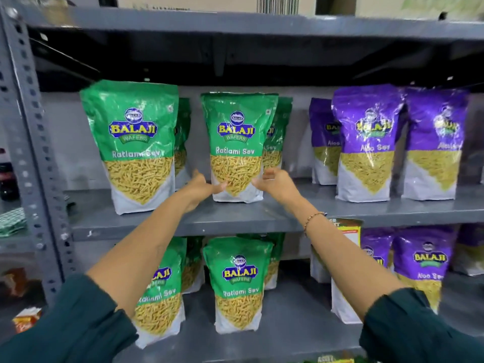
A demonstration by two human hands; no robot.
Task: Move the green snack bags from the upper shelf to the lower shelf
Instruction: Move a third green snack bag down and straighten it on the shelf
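On the upper shelf stand two front green Ratlami Sev bags, one at the left and one in the middle, each with another green bag partly hidden behind it. My left hand and my right hand flank the bottom of the middle bag, which stands upright on the shelf. The fingers of both hands are spread, with the fingertips touching the bag's lower front corners and the thumbs raised off it. The lower shelf holds more green bags, one at its centre and one behind my left forearm.
Purple Aloo Sev bags fill the right side of both shelves. A grey perforated upright bounds the rack on the left. Another shelf board runs overhead. Small boxes lie at the lower left.
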